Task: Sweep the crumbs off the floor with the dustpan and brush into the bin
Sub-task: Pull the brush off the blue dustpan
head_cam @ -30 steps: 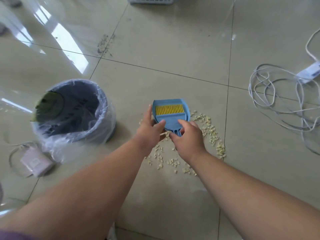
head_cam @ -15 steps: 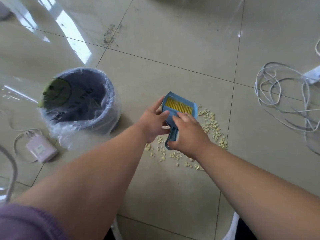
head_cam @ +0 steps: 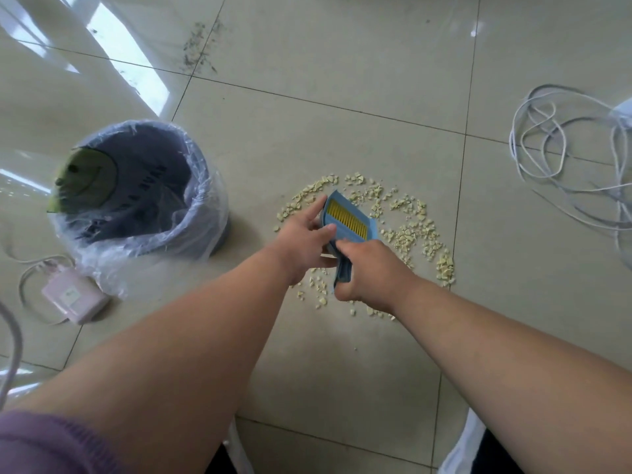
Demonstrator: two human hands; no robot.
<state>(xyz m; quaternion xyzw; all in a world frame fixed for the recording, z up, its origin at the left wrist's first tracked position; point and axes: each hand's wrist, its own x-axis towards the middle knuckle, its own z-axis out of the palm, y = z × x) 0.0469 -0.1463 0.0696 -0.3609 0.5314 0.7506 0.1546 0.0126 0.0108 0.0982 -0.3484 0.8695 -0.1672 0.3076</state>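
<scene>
Dustpan [head_cam: 355, 223] handle hidden by right hand [head_cam: 371, 273] | brush [head_cam: 346, 216] nested | crumbs [head_cam: 415, 234] partly covered

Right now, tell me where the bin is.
In the head view, the bin, lined with a clear bag, stands on the floor left of the crumbs, with a pink charger near its lower left.

We see bare floor [head_cam: 342, 131] far of the crumbs [head_cam: 410, 234]; the bin [head_cam: 205, 200] blocks the left, tangled white cable [head_cam: 564, 186] the right.
</scene>
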